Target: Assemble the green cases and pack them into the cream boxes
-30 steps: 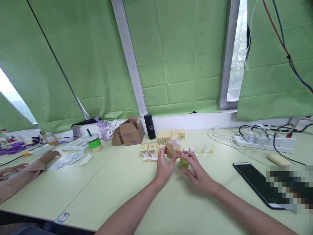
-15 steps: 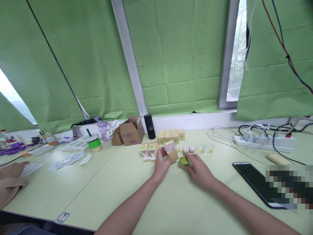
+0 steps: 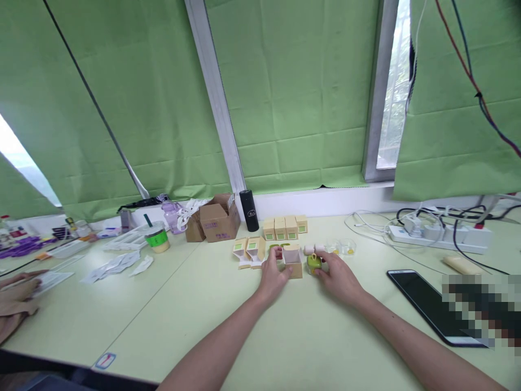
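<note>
Both hands at work over a pale tabletop [image 3: 244, 326]: L hand [image 3: 273, 278] clasps a small kraft box [image 3: 293, 262] from its left side, thumb on near face, fingers behind; R hand [image 3: 340, 277] pinches a loop-topped green jar [image 3: 314, 264] btwn thumb & fingers, just right of the box, w/ a narrow gap btwn the two. Jar looks near upright, loop on top; whether its base touches the tabletop can't be told. Box stands mouth up, white lining showing.

Good handling here likely means a light but firm L grip: walls look like thin card, so a hard squeeze could bow them in & narrow the mouth. Box is best kept square & steady, flaps well back. R grip would do best on the jar's sides, loop left free, jar level, since a tilt could catch a card edge. R fingers need care too: pale cylinders [image 3: 314, 249] & clear cups [image 3: 341, 247] w/ yellow centers sit close behind, easily nudged.

Nr. L hand, two kraft boxes w/ flaps out [image 3: 249, 251]; farther back, a row of kraft boxes w/ green labels [image 3: 285, 228]. Far left, a co-worker's hand [image 3: 25, 289], well apart.
</note>
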Tool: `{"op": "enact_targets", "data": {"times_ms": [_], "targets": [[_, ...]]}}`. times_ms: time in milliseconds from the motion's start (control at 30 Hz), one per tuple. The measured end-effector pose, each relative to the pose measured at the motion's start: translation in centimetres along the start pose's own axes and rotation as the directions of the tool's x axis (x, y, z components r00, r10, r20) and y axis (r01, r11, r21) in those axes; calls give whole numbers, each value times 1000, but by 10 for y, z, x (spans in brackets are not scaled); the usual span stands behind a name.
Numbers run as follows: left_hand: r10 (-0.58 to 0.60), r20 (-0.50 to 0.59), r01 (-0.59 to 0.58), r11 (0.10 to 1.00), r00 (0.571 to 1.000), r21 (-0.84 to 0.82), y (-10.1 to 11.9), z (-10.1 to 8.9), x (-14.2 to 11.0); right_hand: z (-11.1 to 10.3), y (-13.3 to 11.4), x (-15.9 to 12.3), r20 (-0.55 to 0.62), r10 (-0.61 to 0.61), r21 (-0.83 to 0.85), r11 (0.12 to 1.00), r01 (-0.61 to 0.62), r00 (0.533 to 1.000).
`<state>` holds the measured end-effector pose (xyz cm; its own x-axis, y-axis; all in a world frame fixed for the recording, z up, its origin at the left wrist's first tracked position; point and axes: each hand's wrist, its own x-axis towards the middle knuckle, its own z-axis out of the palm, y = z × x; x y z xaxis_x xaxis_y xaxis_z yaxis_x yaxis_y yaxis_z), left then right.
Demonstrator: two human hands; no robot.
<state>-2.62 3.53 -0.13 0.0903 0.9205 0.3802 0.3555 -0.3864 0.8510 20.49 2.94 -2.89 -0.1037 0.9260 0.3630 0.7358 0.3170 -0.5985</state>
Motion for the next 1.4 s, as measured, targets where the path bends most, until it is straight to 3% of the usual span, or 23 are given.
{"op": "enact_targets", "data": {"times_ms": [133, 300, 433, 600, 700, 833, 900, 1000, 1167, 1400], "targets": [[89, -90, -98, 989, 992, -109, 8, 1, -2, -3, -1, 1, 15, 15, 2, 1000, -16, 1000], [119, -88, -129, 984, 989, -119, 9, 4, 2, -7, -1, 3, 29, -9, 29, 1000, 9, 1000], [73, -103, -87, 986, 992, -144, 4, 4, 6, -7, -2, 3, 22, -31, 60, 998, 30, 999], [-43, -95, 15, 960, 995, -280, -1, 1, 9, -8, 2, 7, -66, 69, 248, 968, -50, 995], [-71, -72, 43, 941, 995, -335, -2, 0, 10, -10, 6, 13, -130, 136, 493, 869, -55, 982], [-76, -28, 59, 921, 997, -386, 1, 0, 7, -13, 9, 20, -139, 172, 791, 611, 5, 975], [-73, -5, 66, 920, 997, -387, 3, 2, 4, -16, 7, 19, -133, 163, 854, 519, 30, 978], [-65, 34, 73, 923, 997, -377, 8, 4, 0, -20, -2, 14, -145, 158, 888, 457, 58, 977], [-49, 73, 73, 926, 996, -371, 14, 5, -4, -26, -27, 5, -197, 143, 869, 484, 105, 970], [-24, 98, 59, 927, 995, -369, 19, 6, -6, -24, -45, -3, -181, 10, 743, 657, 130, 983]]}}
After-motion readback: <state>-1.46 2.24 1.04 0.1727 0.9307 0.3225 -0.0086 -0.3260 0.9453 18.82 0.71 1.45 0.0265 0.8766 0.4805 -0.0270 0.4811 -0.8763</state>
